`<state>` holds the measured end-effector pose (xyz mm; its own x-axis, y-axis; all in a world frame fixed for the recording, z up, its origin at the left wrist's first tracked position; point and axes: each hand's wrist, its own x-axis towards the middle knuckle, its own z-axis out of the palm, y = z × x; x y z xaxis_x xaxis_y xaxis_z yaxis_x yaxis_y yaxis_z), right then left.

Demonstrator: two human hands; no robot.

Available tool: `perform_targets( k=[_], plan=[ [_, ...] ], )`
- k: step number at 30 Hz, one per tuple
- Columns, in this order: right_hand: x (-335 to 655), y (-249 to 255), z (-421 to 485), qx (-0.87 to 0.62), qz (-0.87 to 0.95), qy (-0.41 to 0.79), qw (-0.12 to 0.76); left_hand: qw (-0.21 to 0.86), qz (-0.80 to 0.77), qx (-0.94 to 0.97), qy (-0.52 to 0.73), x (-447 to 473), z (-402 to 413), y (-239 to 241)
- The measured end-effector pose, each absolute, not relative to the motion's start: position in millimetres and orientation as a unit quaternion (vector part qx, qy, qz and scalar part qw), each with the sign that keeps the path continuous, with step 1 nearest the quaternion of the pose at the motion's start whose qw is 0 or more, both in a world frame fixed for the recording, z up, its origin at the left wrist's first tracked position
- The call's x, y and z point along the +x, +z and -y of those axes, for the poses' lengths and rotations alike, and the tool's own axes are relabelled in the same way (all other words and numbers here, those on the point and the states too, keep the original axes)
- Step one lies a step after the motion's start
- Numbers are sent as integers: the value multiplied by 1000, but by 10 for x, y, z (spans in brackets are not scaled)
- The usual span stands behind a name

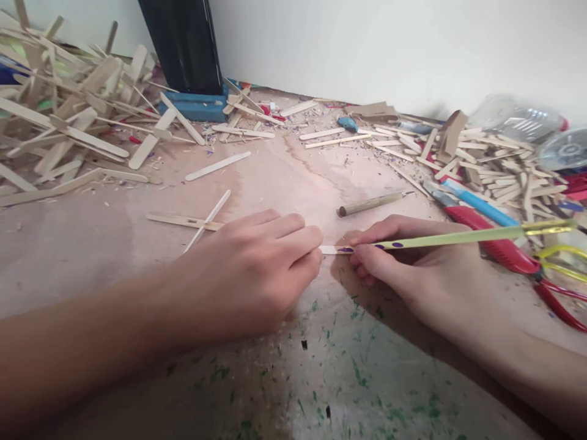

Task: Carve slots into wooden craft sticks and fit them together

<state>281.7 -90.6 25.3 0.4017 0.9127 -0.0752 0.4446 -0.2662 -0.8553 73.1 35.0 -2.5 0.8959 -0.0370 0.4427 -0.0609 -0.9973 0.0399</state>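
My left hand (261,263) is closed, its fingers curled over one end of a narrow whitish craft stick (328,250). Most of that stick is hidden under the fingers. Close by on the right, my right hand (413,263) pinches a slim yellow-green pencil (463,238) with purple spots and a gold-coloured end. Its front end lies at the craft stick, near a purple mark; the exact meeting point is covered by the fingertips. Beyond the right hand lies a brown wooden-handled tool (373,204) with a thin dark point. Two crossed sticks (202,225) rest beside my left hand.
Wooden craft sticks are heaped at the left (68,116) and right (499,162). A black upright post (183,46) stands on a blue base (197,107). At right are a red cutter (495,241), scissors (559,305) and a clear plastic bottle (518,119).
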Motion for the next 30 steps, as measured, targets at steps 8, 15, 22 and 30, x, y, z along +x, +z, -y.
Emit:
perform_targets(
  k=[8,15,22,30],
  plan=[
    [2821,239,913,-735,463,288,403,25,22,973,229,742,-336,-40],
    [2828,216,915,-732,468,283,406,25,8,971,236,742,-321,-65],
    [2822,238,913,-736,480,279,387,25,33,969,243,769,-343,-2],
    [2818,255,914,-739,479,275,386,24,36,969,244,749,-358,0]
  ],
)
